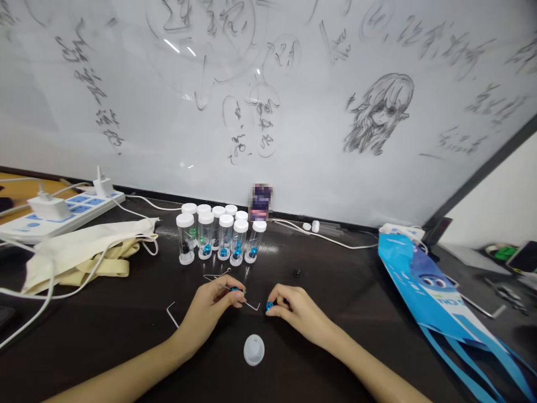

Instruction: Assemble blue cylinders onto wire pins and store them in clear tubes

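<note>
My left hand (218, 296) pinches a small blue part (236, 289) between thumb and fingertips; its exact kind is too small to make out. A thin L-shaped hex key (253, 307) sticks out from these fingers toward the right, its bent end near my other hand. Thumb and forefinger of my right hand (293, 305) are closed on a second small blue part (269, 306). Below and between the hands lies a round translucent white cap or cup (254, 350). Left of my left wrist, another hex key (172, 314) rests on the dark table.
Several clear tubes with white lids (226, 238) stand behind my hands, holding small blue, green and black parts. A small black piece (297, 272) lies right. A power strip (79, 210) and cream cloth bag (90, 252) are left, a blue bag (423, 285) right.
</note>
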Tool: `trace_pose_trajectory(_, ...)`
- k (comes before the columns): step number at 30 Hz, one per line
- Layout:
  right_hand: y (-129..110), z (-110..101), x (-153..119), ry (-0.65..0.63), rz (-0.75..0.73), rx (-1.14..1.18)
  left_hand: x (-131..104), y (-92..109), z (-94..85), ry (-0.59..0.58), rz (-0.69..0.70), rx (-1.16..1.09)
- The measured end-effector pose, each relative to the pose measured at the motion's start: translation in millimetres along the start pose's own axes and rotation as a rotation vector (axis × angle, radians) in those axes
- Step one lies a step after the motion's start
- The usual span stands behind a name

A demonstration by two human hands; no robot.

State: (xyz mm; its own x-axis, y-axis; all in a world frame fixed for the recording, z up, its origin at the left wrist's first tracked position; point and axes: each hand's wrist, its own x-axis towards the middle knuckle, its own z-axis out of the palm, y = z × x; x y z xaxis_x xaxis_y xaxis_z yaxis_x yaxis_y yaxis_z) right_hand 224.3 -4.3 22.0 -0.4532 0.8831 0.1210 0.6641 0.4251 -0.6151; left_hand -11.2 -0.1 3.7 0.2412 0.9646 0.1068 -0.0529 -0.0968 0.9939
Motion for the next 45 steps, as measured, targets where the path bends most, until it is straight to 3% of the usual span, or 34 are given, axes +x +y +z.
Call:
trace_pose_trajectory(9, -8, 22, 9, 0.063, -0.015, 0.020, 2, 0, 0.5, -0.047, -0.064, -0.111)
trace_pose_trajectory(16, -1, 23, -4, 0.241, -0.186, 0.156, -10, -1, 13.3, 0.007, -0.192, -0.279)
trace_pose_trajectory(21, 4, 26, -4, 0.326, -0.126, 0.392, -7, 1, 18.5, 0.028, -0.214, -0.339)
trace_pose_trajectory(26, -3, 18, -7, 0.403, -0.214, 0.313, -1, 1, 30.1, -0.019, -0.203, -0.339)
trace_pose_trajectory(29, -8, 18, -10, 0.435, -0.188, 0.331, 0, -1, 34.1, -0.019, -0.220, -0.369)
trace_pose_trajectory(36, -17, 33, -18, 0.454, -0.169, 0.490, 1, -4, 30.1, -0.034, -0.259, -0.435)
trace_pose_trajectory(45, -17, 29, -17, 0.469, -0.240, 0.459, -2, 0, 31.0, -0.049, -0.298, -0.458)
